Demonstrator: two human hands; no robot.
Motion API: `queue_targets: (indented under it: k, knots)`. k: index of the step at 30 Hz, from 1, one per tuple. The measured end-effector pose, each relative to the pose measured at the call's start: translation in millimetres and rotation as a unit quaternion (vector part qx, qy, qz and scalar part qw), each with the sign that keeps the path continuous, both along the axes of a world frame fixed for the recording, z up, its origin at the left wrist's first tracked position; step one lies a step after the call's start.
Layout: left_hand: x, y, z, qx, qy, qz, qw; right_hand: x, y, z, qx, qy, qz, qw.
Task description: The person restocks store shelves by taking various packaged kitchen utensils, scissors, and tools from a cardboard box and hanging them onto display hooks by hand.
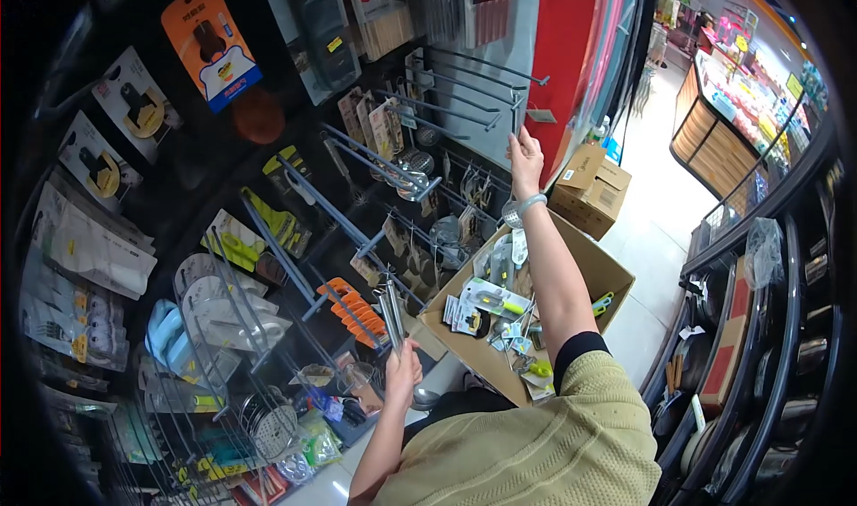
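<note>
My right hand [525,159] is raised to the end of a metal hook [486,113]. Its fingers close on the upright steel handle of a skimmer [511,213], whose perforated head shows below my wrist. Lower down, my left hand [404,374] grips several steel handles bunched together, pointing upward. A round ladle bowl [426,399] shows just under that hand, so the bunch seems to be ladles; the other ends are hidden. More skimmers [414,180] hang on the hooks left of my right hand.
An open cardboard box [616,278] full of packaged utensils stands before me. Behind it is a closed carton [589,184] on the floor. Long hooks [303,193] stick out from the wall. Orange items [355,309] hang near my left hand. Pan shelves [759,381] line the right.
</note>
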State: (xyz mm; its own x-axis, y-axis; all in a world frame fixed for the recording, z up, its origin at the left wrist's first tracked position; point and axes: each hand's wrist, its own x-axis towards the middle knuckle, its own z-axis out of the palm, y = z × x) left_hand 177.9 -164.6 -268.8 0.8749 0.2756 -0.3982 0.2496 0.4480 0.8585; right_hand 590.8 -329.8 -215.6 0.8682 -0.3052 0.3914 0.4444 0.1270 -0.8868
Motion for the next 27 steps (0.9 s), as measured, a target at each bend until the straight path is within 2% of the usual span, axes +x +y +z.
queue_targets:
  k: [4,6,9,13,16,20,21,24,27]
  knots:
    - [3,2,-5,0.004,0.013,0.003,1.0,25,13,-12,0.063,-0.025,0.015,0.998]
    - [3,2,-8,0.005,0.018,0.003,1.0,35,19,-15,0.028,0.008,-0.008,1.0]
    - [4,2,-9,0.007,0.024,0.005,1.0,47,36,-9,-0.132,-0.006,-0.123,0.984]
    - [4,2,-6,-0.005,0.033,0.029,0.999,69,64,-5,-0.165,-0.044,-0.109,0.979]
    - [3,7,-13,-0.012,0.038,0.052,0.998,86,89,-1,-0.079,-0.011,-0.008,0.997]
    - [2,9,-12,-0.01,0.039,0.069,0.997,111,118,-2,-0.14,-0.044,-0.027,0.989]
    - [2,9,-11,-0.006,0.04,0.068,0.997,135,129,-17,-0.112,-0.021,-0.02,0.993]
    - [3,7,-13,-0.001,0.043,0.064,0.997,149,148,-14,-0.155,-0.061,-0.068,0.984]
    - [3,7,-13,-0.008,0.045,0.048,0.998,143,155,0,-0.159,-0.004,-0.026,0.987]
